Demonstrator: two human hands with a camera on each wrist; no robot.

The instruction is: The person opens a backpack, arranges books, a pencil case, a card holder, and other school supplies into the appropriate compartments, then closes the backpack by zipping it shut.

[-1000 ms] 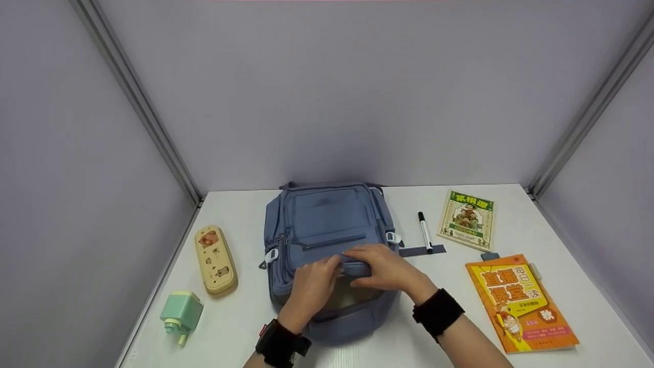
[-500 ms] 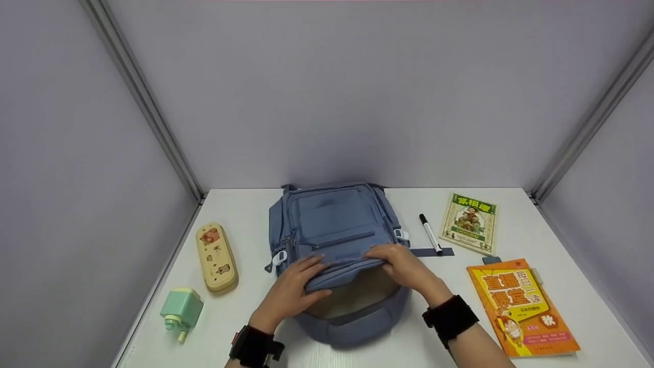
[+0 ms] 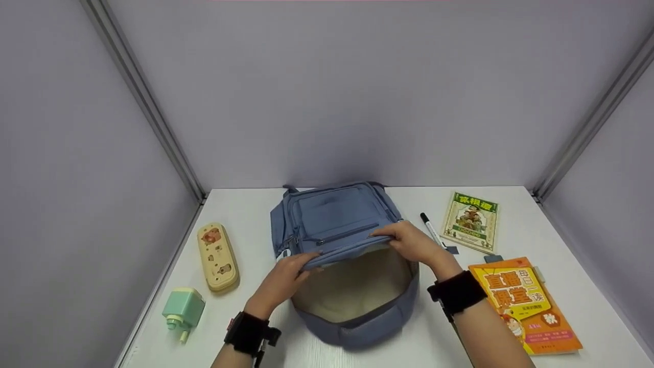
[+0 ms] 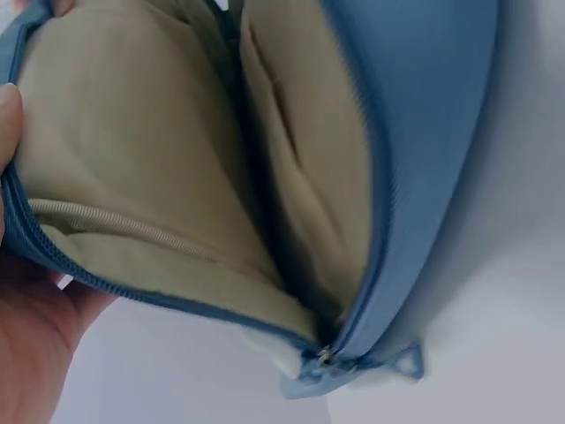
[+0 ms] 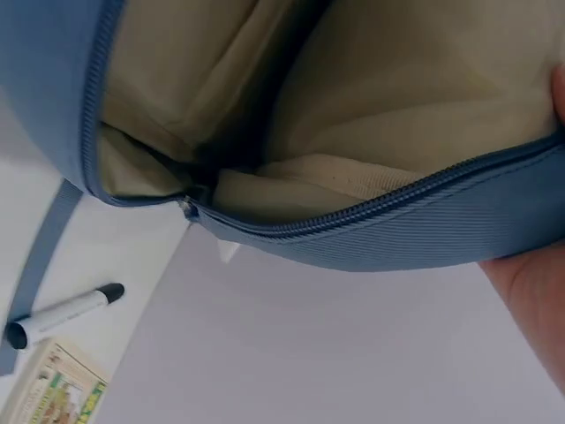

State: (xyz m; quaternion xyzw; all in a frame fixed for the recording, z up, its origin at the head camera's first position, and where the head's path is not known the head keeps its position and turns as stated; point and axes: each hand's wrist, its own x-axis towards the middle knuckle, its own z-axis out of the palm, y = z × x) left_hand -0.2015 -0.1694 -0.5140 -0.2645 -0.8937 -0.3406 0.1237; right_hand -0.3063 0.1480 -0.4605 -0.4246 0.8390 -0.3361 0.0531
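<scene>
A blue backpack [image 3: 337, 212] lies on the table, its main compartment gaping toward the person and showing a beige lining [image 3: 357, 286]. The left hand [image 3: 281, 281] grips the left part of the upper zippered edge, thumb on the lining side. On the right part of that same edge, the right hand [image 3: 416, 245] pinches the fabric. In the left wrist view the left hand [image 4: 35, 327] holds the flap, and a zipper pull [image 4: 406, 360] hangs at the corner. The right wrist view has the right hand [image 5: 538, 300] at the flap's edge.
To the left lie a yellow case [image 3: 218, 258] and a mint-green sharpener-like object [image 3: 185, 307]. A marker [image 3: 431, 228], a green-titled book [image 3: 470, 221] and an orange book [image 3: 529, 306] lie to the right. Grey panels [image 3: 327, 92] surround the white table.
Both hands have spread apart along the flap edge and lifted it up and back. The compartment now gapes much wider, with more lining in view.
</scene>
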